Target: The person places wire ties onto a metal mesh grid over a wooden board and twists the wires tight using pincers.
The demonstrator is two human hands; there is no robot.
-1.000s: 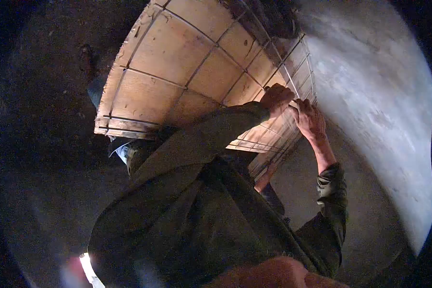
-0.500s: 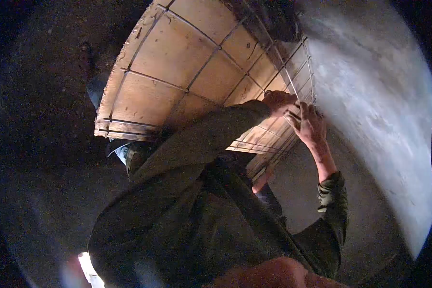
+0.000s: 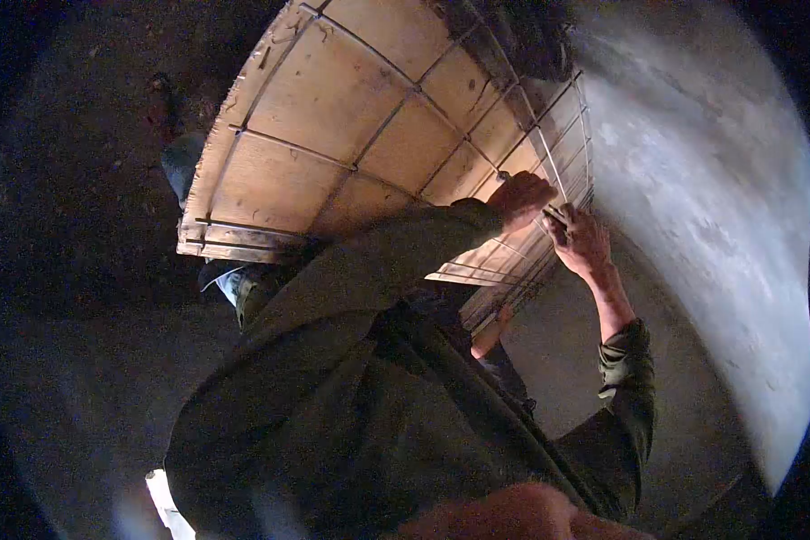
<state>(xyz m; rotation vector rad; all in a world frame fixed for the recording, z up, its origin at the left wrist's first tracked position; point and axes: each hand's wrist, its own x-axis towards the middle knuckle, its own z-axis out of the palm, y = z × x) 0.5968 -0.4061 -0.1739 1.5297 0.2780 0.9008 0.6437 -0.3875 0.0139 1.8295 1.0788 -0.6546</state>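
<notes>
A steel wire mesh (image 3: 414, 87) lies over a curved wooden board (image 3: 319, 85) that rises in front of me. My left hand (image 3: 520, 198) is closed against the mesh at the board's right side; what its fingers hold is hidden. Just right of and below it, my right hand (image 3: 585, 245) is closed around a tool that looks like pliers (image 3: 556, 214), mostly covered by the fingers. The tool is close to the bars where the mesh bends. Lower down, another person's fingers (image 3: 490, 335) appear at the mesh's lower edge.
A pale rough wall (image 3: 702, 171) curves along the right side. Dark ground (image 3: 72, 180) fills the left. Partly behind the board's lower left corner is something light blue (image 3: 228, 286), perhaps clothing. A bright light (image 3: 166, 504) shows at the bottom left.
My right hand has moved slightly down, and its fingers are drawn in more tightly around the tool. My left hand stays nearly where it was, turned a little. The board and mesh hardly differ.
</notes>
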